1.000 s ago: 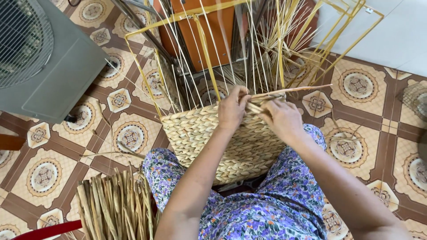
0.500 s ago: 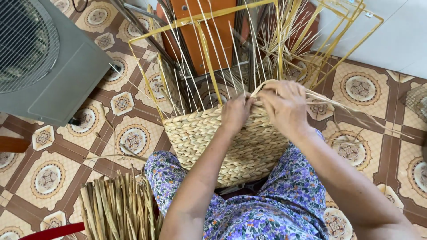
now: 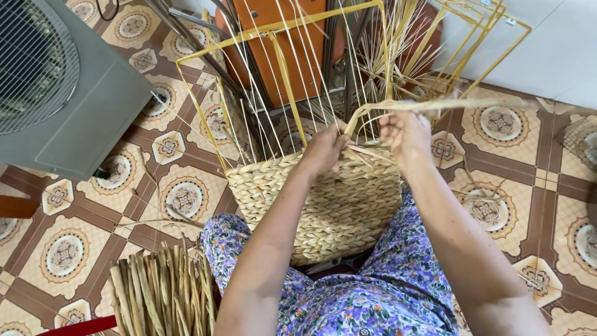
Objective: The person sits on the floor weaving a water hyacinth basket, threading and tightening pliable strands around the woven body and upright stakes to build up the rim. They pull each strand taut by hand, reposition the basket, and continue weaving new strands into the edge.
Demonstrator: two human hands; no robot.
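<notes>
There are no packages, signs or screens here. The only thing like a label is a small white tag point(image 3: 510, 21) on the yellow wire frames point(image 3: 482, 37) at the upper right, near the white wall. It is too small to see more of it.

Tiled floor point(image 3: 516, 162): straw bundle point(image 3: 158, 295), perhaps fan point(image 3: 59, 87).
</notes>
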